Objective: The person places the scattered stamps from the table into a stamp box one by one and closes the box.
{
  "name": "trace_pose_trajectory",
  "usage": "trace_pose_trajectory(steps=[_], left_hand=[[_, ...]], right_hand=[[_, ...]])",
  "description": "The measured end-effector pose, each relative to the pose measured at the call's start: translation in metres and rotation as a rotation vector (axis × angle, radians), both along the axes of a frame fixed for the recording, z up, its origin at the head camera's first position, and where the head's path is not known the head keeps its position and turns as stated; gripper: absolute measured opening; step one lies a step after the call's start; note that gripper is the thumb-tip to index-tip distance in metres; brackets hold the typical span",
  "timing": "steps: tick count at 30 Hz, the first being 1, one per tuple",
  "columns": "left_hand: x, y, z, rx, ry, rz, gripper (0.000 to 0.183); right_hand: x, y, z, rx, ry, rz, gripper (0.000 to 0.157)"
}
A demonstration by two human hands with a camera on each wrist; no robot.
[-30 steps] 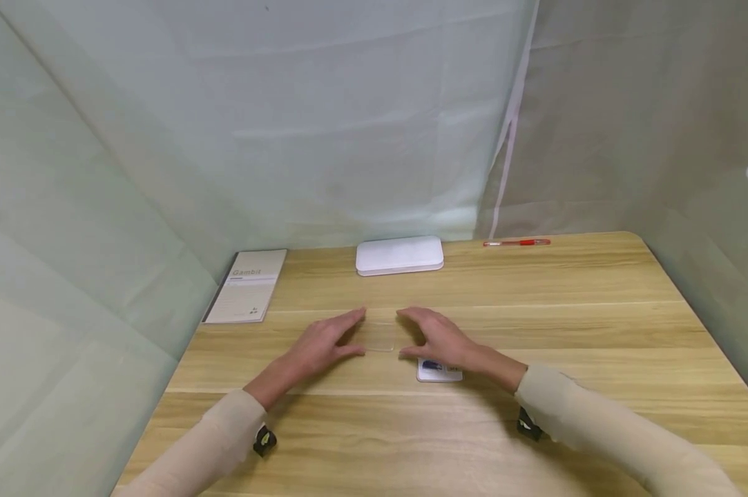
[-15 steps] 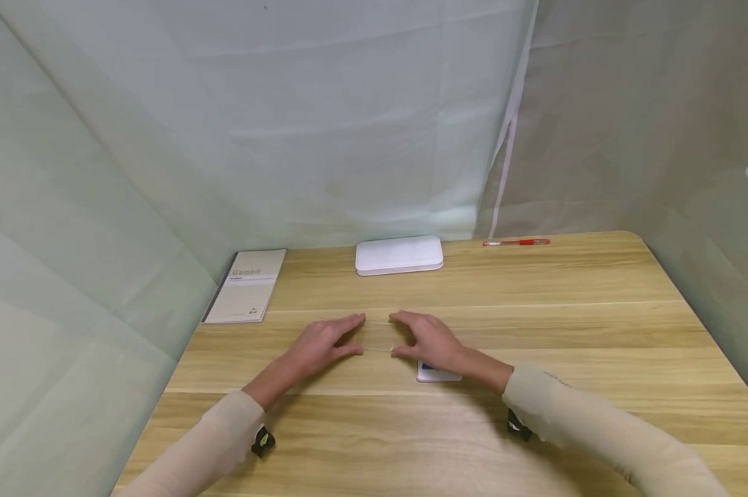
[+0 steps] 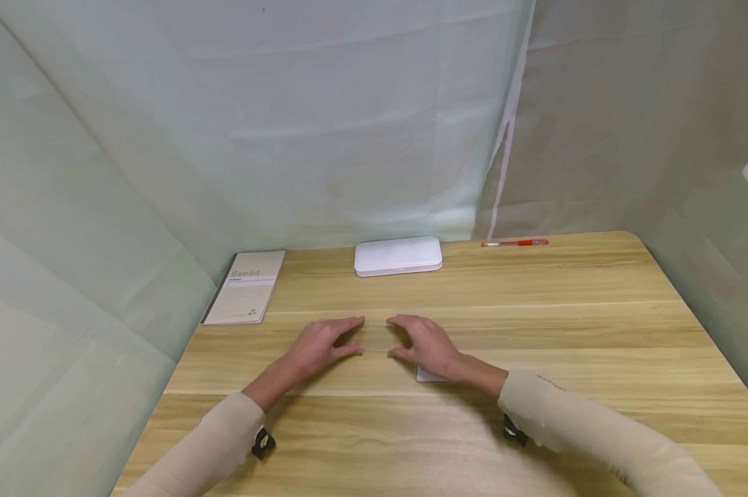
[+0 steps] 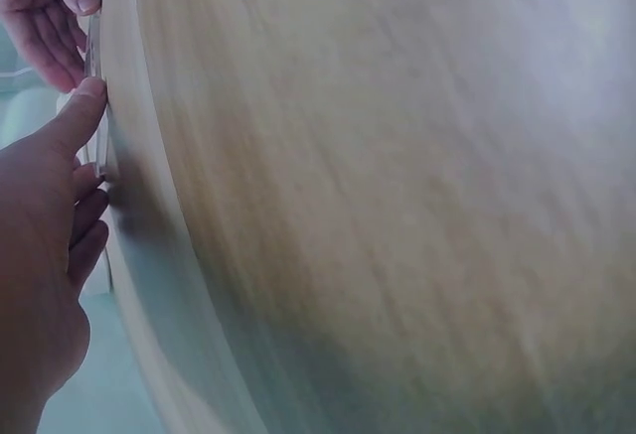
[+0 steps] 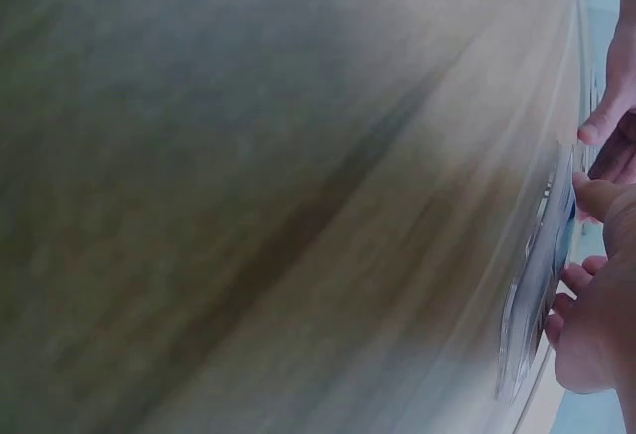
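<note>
Between the two hands, a thin clear rectangular plastic piece lies low at the table, only its faint edges showing in the head view. My left hand grips its left end, thumb at the near edge and fingers at the far one. On the opposite end my right hand holds it the same way. The left wrist view shows the plastic piece edge-on, with the left thumb against it. Below the right palm lies a flat white card in a case, mostly hidden by the hand; the right wrist view shows this case from the side.
A white flat box stands at the back middle of the wooden table. Back left lies a notebook marked "Gambit", and a red pen lies at the back right. Fabric curtains hang round the table.
My right hand has shifted left, its fingertips coming onto the right end of the clear piece and covering more of the card. The left hand has stayed nearly still.
</note>
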State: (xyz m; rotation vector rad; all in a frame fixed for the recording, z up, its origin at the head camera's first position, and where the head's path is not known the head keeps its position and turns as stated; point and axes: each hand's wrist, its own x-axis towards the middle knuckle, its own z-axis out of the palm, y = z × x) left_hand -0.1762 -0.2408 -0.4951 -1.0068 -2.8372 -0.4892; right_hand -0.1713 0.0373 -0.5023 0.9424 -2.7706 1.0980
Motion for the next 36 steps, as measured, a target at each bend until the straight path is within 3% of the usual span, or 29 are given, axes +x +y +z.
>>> trace_pose_trajectory(steps=[9,21,30,36], left_hand=[[0.001,0.003,0.002,-0.044,0.044,-0.007,0.060],[0.001,0.008,0.007,-0.051,0.034,-0.034,0.059],[-0.002,0.020,0.020,-0.065,0.027,-0.072,0.060],[-0.002,0.036,0.029,-0.080,0.032,-0.126,0.060]], right_hand=[[0.002,-0.002,0.001,-0.015,-0.016,-0.023,0.058],[0.000,0.003,0.004,-0.014,-0.040,-0.041,0.060],[0.002,0.024,0.019,-0.035,-0.071,-0.021,0.061],[0.004,0.045,0.026,-0.002,-0.031,-0.021,0.060]])
